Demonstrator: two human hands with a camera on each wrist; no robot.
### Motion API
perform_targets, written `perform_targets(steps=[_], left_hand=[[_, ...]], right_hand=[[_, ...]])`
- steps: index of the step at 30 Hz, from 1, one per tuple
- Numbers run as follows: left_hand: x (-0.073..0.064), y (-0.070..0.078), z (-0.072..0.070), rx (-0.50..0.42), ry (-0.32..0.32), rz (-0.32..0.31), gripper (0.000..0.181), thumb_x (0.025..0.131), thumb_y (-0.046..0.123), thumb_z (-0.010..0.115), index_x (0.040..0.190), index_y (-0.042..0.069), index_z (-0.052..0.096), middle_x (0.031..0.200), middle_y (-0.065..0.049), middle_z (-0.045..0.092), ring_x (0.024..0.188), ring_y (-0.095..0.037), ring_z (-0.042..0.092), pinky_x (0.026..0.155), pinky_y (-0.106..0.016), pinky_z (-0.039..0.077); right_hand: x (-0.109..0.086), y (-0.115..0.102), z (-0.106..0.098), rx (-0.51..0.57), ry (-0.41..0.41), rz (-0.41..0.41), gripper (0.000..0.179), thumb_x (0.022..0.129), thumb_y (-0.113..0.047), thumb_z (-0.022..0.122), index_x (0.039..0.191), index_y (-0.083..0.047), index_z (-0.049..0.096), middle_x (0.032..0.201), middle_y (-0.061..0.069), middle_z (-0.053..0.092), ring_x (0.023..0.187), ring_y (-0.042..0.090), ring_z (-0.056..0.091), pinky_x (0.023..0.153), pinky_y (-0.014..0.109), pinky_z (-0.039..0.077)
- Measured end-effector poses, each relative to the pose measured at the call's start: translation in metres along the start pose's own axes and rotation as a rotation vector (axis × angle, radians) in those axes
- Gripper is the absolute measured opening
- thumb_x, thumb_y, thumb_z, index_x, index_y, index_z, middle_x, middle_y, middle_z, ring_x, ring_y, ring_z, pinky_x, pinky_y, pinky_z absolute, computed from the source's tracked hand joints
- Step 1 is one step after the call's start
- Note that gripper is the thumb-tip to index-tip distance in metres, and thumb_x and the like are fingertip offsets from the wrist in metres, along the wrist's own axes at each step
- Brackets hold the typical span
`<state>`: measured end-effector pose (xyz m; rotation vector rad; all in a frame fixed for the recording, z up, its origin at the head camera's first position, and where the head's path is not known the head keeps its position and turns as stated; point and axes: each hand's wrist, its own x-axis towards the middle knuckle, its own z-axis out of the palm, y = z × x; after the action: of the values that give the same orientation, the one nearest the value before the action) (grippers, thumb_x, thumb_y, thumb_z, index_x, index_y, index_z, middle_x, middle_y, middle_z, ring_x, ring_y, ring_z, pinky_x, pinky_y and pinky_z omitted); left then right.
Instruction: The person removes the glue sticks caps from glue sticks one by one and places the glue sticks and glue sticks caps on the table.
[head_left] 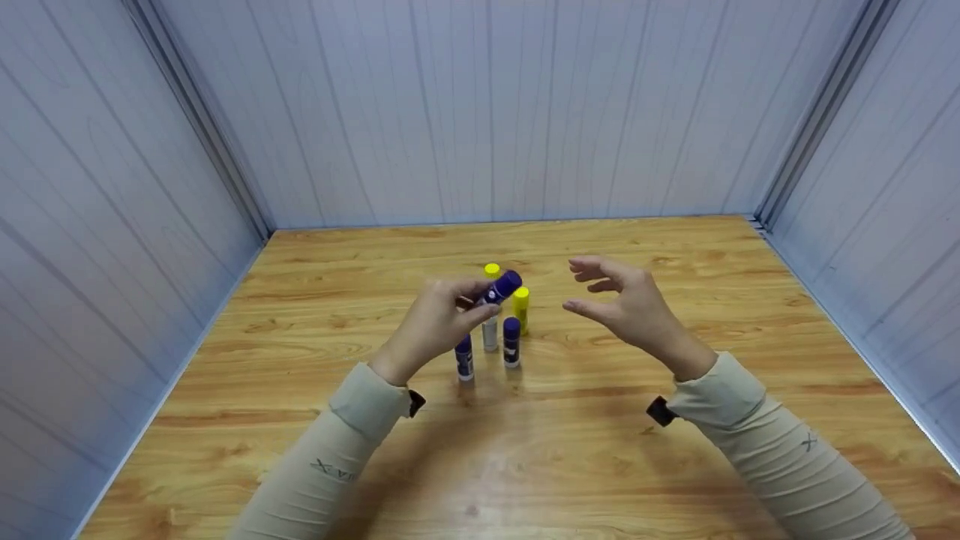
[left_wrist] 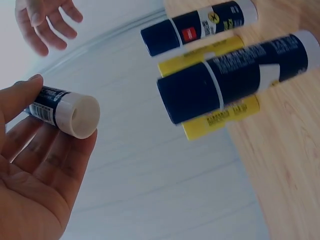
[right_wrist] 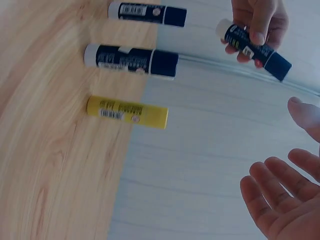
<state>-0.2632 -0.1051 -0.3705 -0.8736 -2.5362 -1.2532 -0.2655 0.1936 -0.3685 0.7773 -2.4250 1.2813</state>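
My left hand [head_left: 439,322] grips a dark blue glue stick [head_left: 504,286] between thumb and fingers, tilted with its cap up to the right. Its white base [left_wrist: 85,117] faces the camera in the left wrist view. Below and around that hand, two more dark blue glue sticks [head_left: 511,343] [head_left: 465,360] stand upright on the table. A yellow glue stick [head_left: 522,309] stands behind them, and a yellow-capped one [head_left: 492,269] is partly covered by the held stick and hand. To the right, my right hand [head_left: 630,304] hovers empty, its fingers loosely bent and thumb apart.
The wood-grain table [head_left: 300,420] carries the group of glue sticks near its middle. Pale panelled walls [head_left: 517,112] rise at the back and on both sides. A dark wrist strap piece [head_left: 661,411] shows at the right cuff.
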Motion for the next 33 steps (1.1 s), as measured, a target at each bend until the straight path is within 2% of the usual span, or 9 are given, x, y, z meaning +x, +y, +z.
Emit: perform_targets(steps=[8,10,15,21,25,28,31,33], left_hand=[[-0.003,0.012,0.015,0.074,-0.045,0.073,0.031,0.103,0.012,0.077,0.131,0.002,0.077,0.116,-0.013,0.082,0.088,-0.016,0.076,0.074,-0.031,0.064],[-0.003,0.014,0.019,0.088,-0.046,0.093,0.030,0.102,0.012,0.078,0.130,0.001,0.078,0.116,-0.014,0.082,0.089,-0.017,0.077,0.074,-0.032,0.065],[-0.004,0.020,0.027,0.122,-0.053,0.134,0.029,0.101,0.013,0.079,0.128,0.002,0.078,0.118,-0.014,0.082,0.096,-0.021,0.080,0.080,-0.034,0.067],[-0.005,0.022,0.034,0.142,-0.050,0.172,0.026,0.102,0.015,0.079,0.125,0.003,0.079,0.114,-0.012,0.082,0.097,-0.020,0.080,0.081,-0.033,0.067],[-0.007,0.023,0.035,0.141,-0.052,0.161,0.026,0.102,0.016,0.079,0.124,0.003,0.079,0.114,-0.012,0.082,0.097,-0.020,0.080,0.081,-0.033,0.067],[-0.007,0.025,0.035,0.110,-0.053,0.149,0.025,0.103,0.015,0.078,0.124,0.002,0.079,0.115,-0.013,0.082,0.096,-0.019,0.080,0.080,-0.031,0.067],[-0.006,0.026,0.036,0.066,-0.057,0.141,0.023,0.103,0.012,0.077,0.123,0.001,0.078,0.114,-0.013,0.081,0.093,-0.018,0.079,0.078,-0.028,0.066],[-0.006,0.027,0.037,0.046,-0.058,0.139,0.022,0.103,0.012,0.076,0.123,0.001,0.078,0.111,-0.013,0.081,0.090,-0.018,0.078,0.076,-0.026,0.065]], right_hand=[[-0.005,-0.011,0.014,0.055,-0.047,-0.029,0.052,0.093,-0.007,0.087,0.141,-0.001,0.069,0.131,0.017,0.076,0.122,0.037,0.071,0.101,0.057,0.061],[-0.006,-0.012,0.017,0.062,-0.054,-0.043,0.052,0.092,-0.007,0.087,0.140,-0.001,0.070,0.130,0.018,0.076,0.121,0.037,0.072,0.100,0.057,0.061],[-0.010,-0.014,0.025,0.066,-0.075,-0.081,0.048,0.093,-0.007,0.087,0.138,-0.001,0.071,0.130,0.016,0.077,0.119,0.033,0.074,0.097,0.048,0.064],[-0.013,-0.015,0.030,0.081,-0.070,-0.093,0.036,0.095,-0.008,0.085,0.129,-0.002,0.076,0.119,0.012,0.081,0.108,0.026,0.076,0.092,0.042,0.065],[-0.016,-0.017,0.031,0.120,-0.056,-0.070,0.033,0.096,-0.007,0.084,0.127,-0.003,0.077,0.115,0.010,0.080,0.104,0.017,0.074,0.090,0.033,0.064],[-0.016,-0.016,0.033,0.198,-0.048,-0.042,0.032,0.098,-0.003,0.080,0.129,0.001,0.075,0.114,0.016,0.079,0.103,0.011,0.072,0.090,0.026,0.062],[-0.017,-0.018,0.035,0.311,-0.034,0.021,0.033,0.100,0.000,0.076,0.132,0.006,0.072,0.115,0.021,0.077,0.102,0.010,0.072,0.088,0.023,0.062],[-0.017,-0.019,0.036,0.387,-0.012,0.084,0.034,0.100,0.002,0.076,0.133,0.007,0.072,0.114,0.020,0.077,0.100,0.011,0.072,0.086,0.022,0.062]])
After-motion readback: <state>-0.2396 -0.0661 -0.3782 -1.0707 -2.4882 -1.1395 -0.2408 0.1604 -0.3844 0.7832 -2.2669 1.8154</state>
